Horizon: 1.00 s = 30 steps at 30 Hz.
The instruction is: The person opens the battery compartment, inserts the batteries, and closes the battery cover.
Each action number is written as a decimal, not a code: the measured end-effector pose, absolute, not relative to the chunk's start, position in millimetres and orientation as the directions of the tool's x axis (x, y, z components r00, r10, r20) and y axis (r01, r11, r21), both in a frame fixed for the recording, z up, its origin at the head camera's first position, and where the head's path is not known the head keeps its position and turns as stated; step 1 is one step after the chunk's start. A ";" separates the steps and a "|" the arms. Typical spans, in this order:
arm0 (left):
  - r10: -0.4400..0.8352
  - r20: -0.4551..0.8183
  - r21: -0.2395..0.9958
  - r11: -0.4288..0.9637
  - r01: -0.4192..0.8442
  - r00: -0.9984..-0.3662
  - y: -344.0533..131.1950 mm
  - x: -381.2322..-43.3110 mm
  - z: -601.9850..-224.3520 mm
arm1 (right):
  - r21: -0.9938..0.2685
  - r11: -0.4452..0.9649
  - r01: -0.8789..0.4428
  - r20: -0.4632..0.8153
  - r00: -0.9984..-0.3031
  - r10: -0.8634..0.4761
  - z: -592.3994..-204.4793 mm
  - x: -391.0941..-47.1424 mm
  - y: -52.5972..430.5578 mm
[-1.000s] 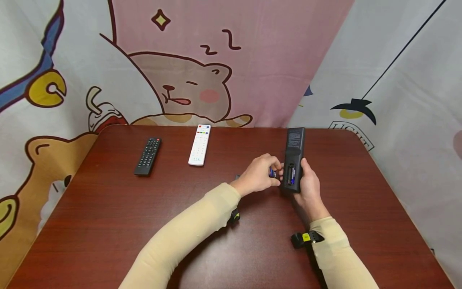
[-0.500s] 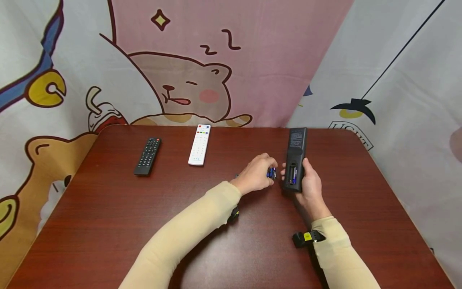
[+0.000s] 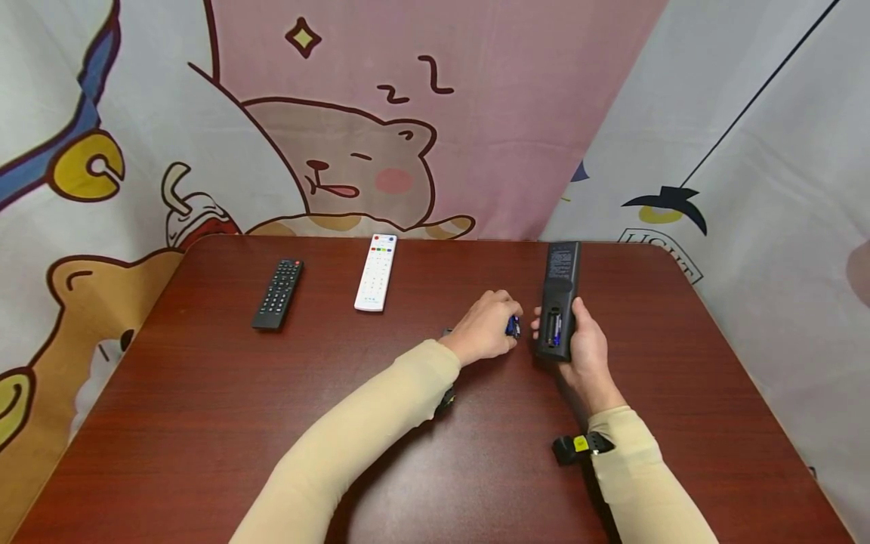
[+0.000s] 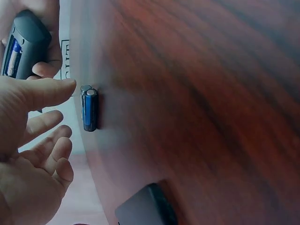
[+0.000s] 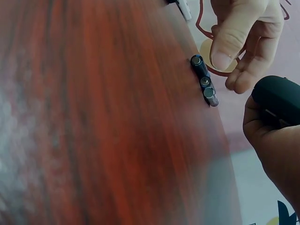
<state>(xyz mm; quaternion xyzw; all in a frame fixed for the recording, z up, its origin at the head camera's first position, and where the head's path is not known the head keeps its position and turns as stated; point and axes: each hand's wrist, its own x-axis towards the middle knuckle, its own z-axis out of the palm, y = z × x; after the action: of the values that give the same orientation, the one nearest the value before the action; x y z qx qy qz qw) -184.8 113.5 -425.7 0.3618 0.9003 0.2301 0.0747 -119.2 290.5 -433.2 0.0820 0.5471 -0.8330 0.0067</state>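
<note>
My right hand point(image 3: 588, 349) holds a black remote control point(image 3: 562, 291) with its back up. Its battery compartment has no cover on, and a blue battery point(image 3: 556, 329) lies inside. To the left of the remote, several loose blue batteries point(image 5: 205, 81) lie side by side on the table. My left hand point(image 3: 484, 325) hovers right by these batteries, its thumb and fingers spread apart in the left wrist view, with nothing between them. In the head view its fingers partly hide the batteries.
A white remote point(image 3: 376, 273) and a smaller black remote point(image 3: 279, 295) lie toward the back left of the brown table point(image 3: 204, 393). A dark flat piece point(image 4: 146, 206) lies near my left wrist, partly out of view. A patterned curtain point(image 3: 516, 113) hangs behind.
My left hand has drawn back a little to the left, away from the remote. My right hand has shifted slightly right with the remote.
</note>
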 end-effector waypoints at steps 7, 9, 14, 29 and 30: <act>0.683 0.013 0.458 0.645 0.612 -0.730 117.6 -185.3 -426.5 | -0.910 -0.399 0.115 -0.165 -0.982 0.093 -434.2 -119.4 291.0; 0.684 0.011 0.452 0.647 0.614 -0.729 118.6 -185.6 -426.9 | -0.912 -0.394 0.116 -0.166 -0.981 0.096 -434.5 -119.3 291.0; 0.684 0.009 0.435 0.654 0.619 -0.729 121.3 -186.2 -428.1 | -0.919 -0.376 0.120 -0.168 -0.981 0.098 -434.8 -119.1 291.4; 0.680 -0.023 0.369 0.687 0.626 -0.733 131.5 -187.7 -429.6 | -0.912 -0.387 0.137 -0.190 -0.977 0.101 -434.2 -118.0 293.7; 0.680 -0.026 0.359 0.690 0.628 -0.733 132.3 -187.9 -430.2 | -0.912 -0.388 0.136 -0.188 -0.977 0.101 -434.1 -117.9 293.8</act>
<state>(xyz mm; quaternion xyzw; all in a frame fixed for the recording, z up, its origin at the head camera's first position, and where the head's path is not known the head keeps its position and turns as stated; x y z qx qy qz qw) -187.9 132.3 -430.2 0.3571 0.9159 0.1656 0.0787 -117.9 293.8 -434.1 0.1070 0.5533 -0.8260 0.0106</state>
